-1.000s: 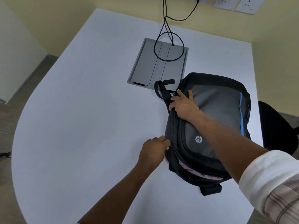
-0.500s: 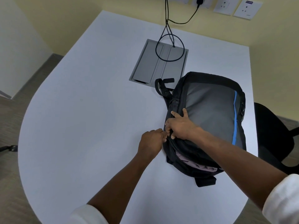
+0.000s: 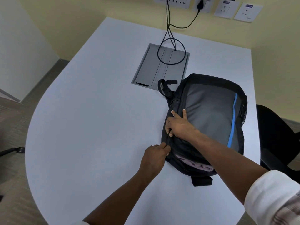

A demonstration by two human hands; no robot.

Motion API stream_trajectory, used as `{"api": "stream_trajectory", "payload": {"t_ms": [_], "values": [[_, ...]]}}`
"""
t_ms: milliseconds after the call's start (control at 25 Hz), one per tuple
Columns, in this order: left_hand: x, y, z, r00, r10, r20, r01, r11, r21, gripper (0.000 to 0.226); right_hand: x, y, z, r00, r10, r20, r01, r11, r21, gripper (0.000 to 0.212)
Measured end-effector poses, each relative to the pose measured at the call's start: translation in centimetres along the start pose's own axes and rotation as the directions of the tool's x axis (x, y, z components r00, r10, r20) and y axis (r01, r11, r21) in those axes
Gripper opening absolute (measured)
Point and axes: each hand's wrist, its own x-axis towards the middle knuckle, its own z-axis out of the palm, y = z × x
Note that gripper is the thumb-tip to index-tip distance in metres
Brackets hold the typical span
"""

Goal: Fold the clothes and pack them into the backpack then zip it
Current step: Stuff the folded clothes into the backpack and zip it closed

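A black and grey backpack (image 3: 211,111) with a blue stripe lies flat on the right side of the white table (image 3: 97,127). Its near end gapes open, and pale pink cloth (image 3: 199,167) shows inside. My right hand (image 3: 180,125) lies on the bag's left edge, with two fingers stretched over the fabric and the others curled round the zip seam. My left hand (image 3: 154,158) pinches the zip at the bag's left side, just below the right hand. The zip pull itself is hidden by my fingers.
A grey cable hatch (image 3: 151,69) is set into the table behind the bag, with a looped black cable (image 3: 170,51) running up to wall sockets. A black chair (image 3: 279,137) stands off the table's right edge. A strap end (image 3: 201,181) pokes out near me.
My right hand slid down the bag's left edge toward me and now grips the seam close to my left hand. The left hand has stayed at the zip.
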Motion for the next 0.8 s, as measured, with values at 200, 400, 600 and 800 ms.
{"api": "stream_trajectory", "payload": {"t_ms": [200,400,600,800], "values": [[-2.3,1.6,1.4,0.999,-0.048,0.008,0.048,0.998,-0.039,0.027,0.9,-0.9,0.9,0.993,0.050,-0.104,-0.054,0.998,-0.036,0.015],[-3.1,2.4,1.6,0.983,-0.184,-0.002,0.182,0.976,-0.115,0.016,-1.5,-0.7,2.5,0.937,-0.037,-0.346,0.043,0.999,0.008,0.023],[-3.5,3.5,0.7,0.949,-0.309,0.064,0.316,0.933,-0.170,0.019,-9.3,-3.2,7.7,0.662,0.110,-0.741,0.075,0.975,0.211,0.017],[-2.9,4.3,0.7,0.925,-0.361,0.116,0.377,0.905,-0.195,0.017,-13.3,-6.3,12.6,0.754,0.513,-0.410,-0.002,0.627,0.779,0.014]]}}
